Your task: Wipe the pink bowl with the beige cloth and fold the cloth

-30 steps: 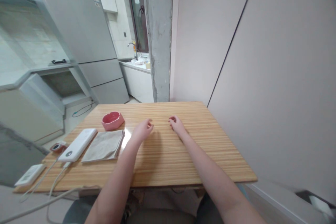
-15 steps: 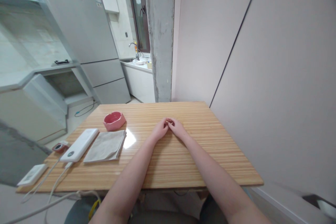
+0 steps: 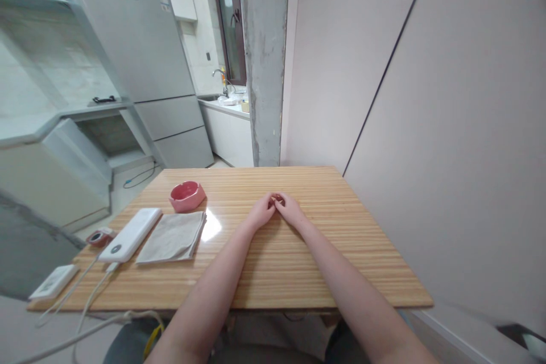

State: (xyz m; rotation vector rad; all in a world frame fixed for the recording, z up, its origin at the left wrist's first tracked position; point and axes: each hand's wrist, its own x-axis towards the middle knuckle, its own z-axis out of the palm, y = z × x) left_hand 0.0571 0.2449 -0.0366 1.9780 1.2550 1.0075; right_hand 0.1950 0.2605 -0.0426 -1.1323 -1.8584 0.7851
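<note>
My left hand (image 3: 261, 211) and my right hand (image 3: 290, 210) meet at the middle of the striped wooden table (image 3: 367, 273). Their fingers are curled and come together at the tips, with the thumbs toward each other. Whatever lies between the fingers, if anything, is hidden or too small to make out. To the left of my left hand is a folded grey cloth (image 3: 173, 237). Behind that cloth stands a pink ashtray (image 3: 187, 197) with notches in its rim.
On the table's left side lie a white power bank (image 3: 130, 236) with cables, a small reddish device (image 3: 100, 237) and a flat white box (image 3: 54, 282). A pinkish wall (image 3: 426, 142) borders the table's right side. Beyond are a concrete pillar (image 3: 267, 68) and a fridge (image 3: 128, 40).
The view has shifted very slightly. Both hands keep the same place and pose on the table.
</note>
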